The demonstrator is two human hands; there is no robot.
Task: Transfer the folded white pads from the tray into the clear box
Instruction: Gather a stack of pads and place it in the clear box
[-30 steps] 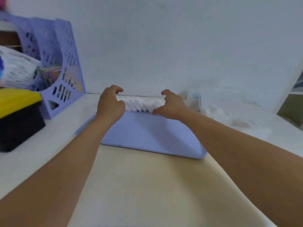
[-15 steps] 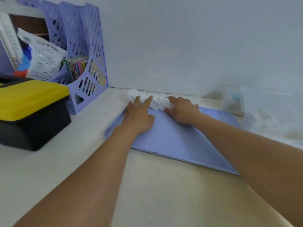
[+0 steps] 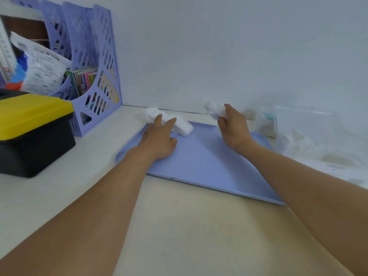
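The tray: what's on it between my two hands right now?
In the head view, bare blue tray separates the left hand and right hand, apart from the pad row's end by the left fingers.

Left hand (image 3: pixel 159 139) lies flat on the lavender tray (image 3: pixel 203 162), fingers straight, fingertips touching the row of folded white pads (image 3: pixel 179 124) at the tray's far left corner. Right hand (image 3: pixel 232 128) is raised above the tray's far edge, its grip closed around a bunch of pads (image 3: pixel 215 110). The clear box (image 3: pixel 310 124), apparently at the table's far right, is blurred.
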